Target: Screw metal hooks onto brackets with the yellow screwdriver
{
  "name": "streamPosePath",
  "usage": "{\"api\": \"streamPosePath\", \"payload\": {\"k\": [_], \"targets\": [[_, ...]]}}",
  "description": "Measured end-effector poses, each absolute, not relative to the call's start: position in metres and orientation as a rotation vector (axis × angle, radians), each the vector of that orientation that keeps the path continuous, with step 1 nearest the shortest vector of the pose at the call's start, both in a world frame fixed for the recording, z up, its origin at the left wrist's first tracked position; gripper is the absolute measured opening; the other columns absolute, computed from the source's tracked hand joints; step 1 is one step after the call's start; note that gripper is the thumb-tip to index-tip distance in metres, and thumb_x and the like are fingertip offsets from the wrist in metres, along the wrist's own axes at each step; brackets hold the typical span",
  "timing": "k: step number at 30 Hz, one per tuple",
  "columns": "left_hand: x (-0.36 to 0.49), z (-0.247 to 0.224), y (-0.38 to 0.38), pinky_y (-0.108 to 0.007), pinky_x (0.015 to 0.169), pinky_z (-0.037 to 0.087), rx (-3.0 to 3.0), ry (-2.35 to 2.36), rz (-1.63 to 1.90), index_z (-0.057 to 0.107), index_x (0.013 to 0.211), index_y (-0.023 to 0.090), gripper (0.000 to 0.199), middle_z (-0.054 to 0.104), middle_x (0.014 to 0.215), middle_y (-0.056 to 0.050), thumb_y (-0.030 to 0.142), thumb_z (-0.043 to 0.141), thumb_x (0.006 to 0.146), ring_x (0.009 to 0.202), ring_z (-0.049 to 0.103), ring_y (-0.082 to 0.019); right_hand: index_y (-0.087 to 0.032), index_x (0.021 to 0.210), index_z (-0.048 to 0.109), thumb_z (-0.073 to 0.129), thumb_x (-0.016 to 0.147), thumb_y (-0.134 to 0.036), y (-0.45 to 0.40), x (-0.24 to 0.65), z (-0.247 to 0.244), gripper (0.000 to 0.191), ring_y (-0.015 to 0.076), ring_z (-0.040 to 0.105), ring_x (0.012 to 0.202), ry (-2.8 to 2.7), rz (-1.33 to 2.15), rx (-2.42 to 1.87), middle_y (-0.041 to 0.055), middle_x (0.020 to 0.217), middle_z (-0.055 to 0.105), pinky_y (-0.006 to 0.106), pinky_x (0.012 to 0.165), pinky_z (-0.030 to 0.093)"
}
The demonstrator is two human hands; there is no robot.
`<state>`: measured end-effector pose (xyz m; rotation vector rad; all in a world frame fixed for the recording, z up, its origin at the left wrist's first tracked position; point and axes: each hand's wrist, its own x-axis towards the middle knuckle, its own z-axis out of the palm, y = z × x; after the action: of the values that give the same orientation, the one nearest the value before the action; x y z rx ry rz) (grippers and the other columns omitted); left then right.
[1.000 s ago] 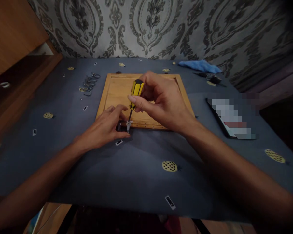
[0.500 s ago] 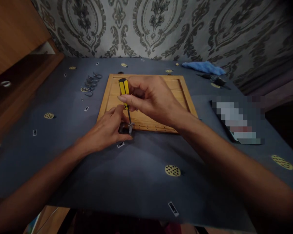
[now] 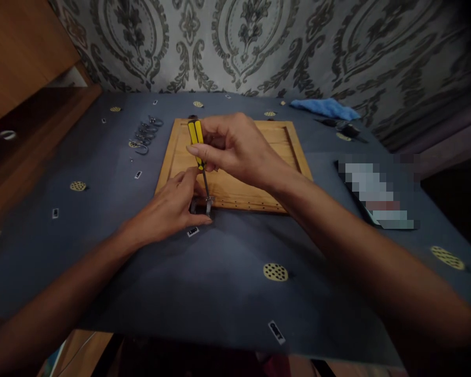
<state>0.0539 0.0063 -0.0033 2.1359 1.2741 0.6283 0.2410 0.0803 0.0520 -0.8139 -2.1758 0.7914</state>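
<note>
My right hand (image 3: pixel 235 149) grips a yellow and black screwdriver (image 3: pixel 196 137), held nearly upright with its handle tilted slightly left. The screwdriver's tip meets a small metal hook (image 3: pixel 208 205) at the front left edge of a framed wooden board (image 3: pixel 243 195). Fingers and thumb of my left hand (image 3: pixel 168 207) close around that hook and steady it against the board; they partly cover it. A row of small dark holes runs along the board's front edge. Whether a screw sits under the tip is too small to tell.
Several metal hooks (image 3: pixel 145 132) lie in a row left of the board. A phone (image 3: pixel 371 193), partly pixelated, is at the right. Behind it are a dark tool-like object (image 3: pixel 343 127) and a blue cloth (image 3: pixel 324 108). A wooden cabinet (image 3: pixel 23 57) borders the table's left.
The screwdriver's handle has shifted and turned slightly in my right hand, while its tip stays on the hook. My left hand keeps its place. The whole view has moved slightly.
</note>
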Motion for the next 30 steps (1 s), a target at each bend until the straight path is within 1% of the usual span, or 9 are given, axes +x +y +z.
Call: {"api": "streamPosePath", "payload": {"k": [3,5,8,10,14,19,24,27,30], "targets": [[0.054,-0.003,0.007,-0.049,0.098,0.056,2.12,1.27,0.616,0.047,0.131,0.024,0.07,0.075,0.115,-0.008,0.032,0.091,0.078,0.114,0.07,-0.033,-0.023,0.075,0.052,0.074,0.1,-0.029,0.077,0.246,0.052,0.034,0.0135,0.059,0.064,-2.136,0.898,-0.767,-0.0039,0.065,0.058,0.027,0.06,0.046],[0.054,-0.003,0.007,-0.05,0.098,0.055,2.117,1.268,0.616,0.046,0.133,0.024,0.072,0.075,0.114,-0.007,0.033,0.091,0.078,0.114,0.071,-0.033,-0.023,0.077,0.054,0.076,0.099,-0.036,0.074,0.252,0.051,0.034,0.0129,0.06,0.064,-2.091,0.972,-0.725,-0.0036,0.069,0.06,0.027,0.059,0.048],[0.054,-0.002,0.008,-0.049,0.096,0.055,2.126,1.258,0.622,0.046,0.135,0.024,0.074,0.075,0.112,-0.006,0.032,0.091,0.078,0.112,0.072,-0.033,-0.023,0.082,0.059,0.08,0.096,-0.045,0.067,0.263,0.051,0.034,0.0145,0.063,0.067,-2.071,1.044,-0.686,-0.002,0.073,0.064,0.028,0.062,0.053],[0.054,-0.001,0.008,-0.048,0.096,0.055,2.133,1.256,0.614,0.05,0.131,0.024,0.068,0.075,0.109,-0.006,0.034,0.091,0.078,0.11,0.072,-0.032,-0.023,0.084,0.061,0.081,0.095,-0.047,0.063,0.269,0.05,0.033,0.0154,0.064,0.068,-2.079,1.064,-0.664,-0.0012,0.075,0.066,0.03,0.064,0.055],[0.054,0.0,0.008,-0.047,0.096,0.055,2.137,1.242,0.606,0.053,0.124,0.025,0.061,0.075,0.108,-0.005,0.038,0.09,0.078,0.111,0.071,-0.032,-0.023,0.081,0.055,0.076,0.1,-0.041,0.054,0.27,0.048,0.034,0.0152,0.064,0.067,-2.083,1.021,-0.648,-0.0014,0.075,0.065,0.03,0.064,0.052],[0.053,-0.002,0.01,-0.049,0.097,0.055,2.158,1.225,0.607,0.049,0.125,0.025,0.061,0.075,0.111,-0.006,0.038,0.088,0.08,0.112,0.071,-0.033,-0.024,0.077,0.049,0.075,0.1,-0.026,0.049,0.256,0.05,0.034,0.015,0.061,0.066,-2.102,0.869,-0.758,-0.0034,0.069,0.058,0.029,0.06,0.047],[0.054,0.0,0.009,-0.051,0.097,0.055,2.155,1.255,0.583,0.049,0.115,0.024,0.056,0.075,0.113,-0.008,0.039,0.088,0.079,0.113,0.071,-0.035,-0.024,0.075,0.042,0.077,0.097,-0.025,0.055,0.245,0.049,0.041,0.0164,0.06,0.069,-2.118,0.743,-0.833,-0.0033,0.067,0.051,0.03,0.063,0.048],[0.055,0.002,0.008,-0.049,0.096,0.055,2.146,1.263,0.584,0.048,0.107,0.025,0.051,0.075,0.113,-0.008,0.038,0.088,0.079,0.112,0.071,-0.034,-0.025,0.075,0.043,0.078,0.096,-0.025,0.062,0.242,0.047,0.04,0.0178,0.061,0.07,-2.107,0.739,-0.834,-0.0021,0.066,0.055,0.03,0.061,0.049],[0.055,0.001,0.007,-0.048,0.095,0.056,2.116,1.263,0.599,0.049,0.109,0.025,0.052,0.074,0.115,-0.008,0.038,0.089,0.079,0.113,0.07,-0.033,-0.025,0.076,0.047,0.079,0.095,-0.026,0.068,0.24,0.047,0.038,0.0178,0.062,0.069,-2.095,0.765,-0.834,-0.001,0.067,0.058,0.029,0.059,0.049]]}}
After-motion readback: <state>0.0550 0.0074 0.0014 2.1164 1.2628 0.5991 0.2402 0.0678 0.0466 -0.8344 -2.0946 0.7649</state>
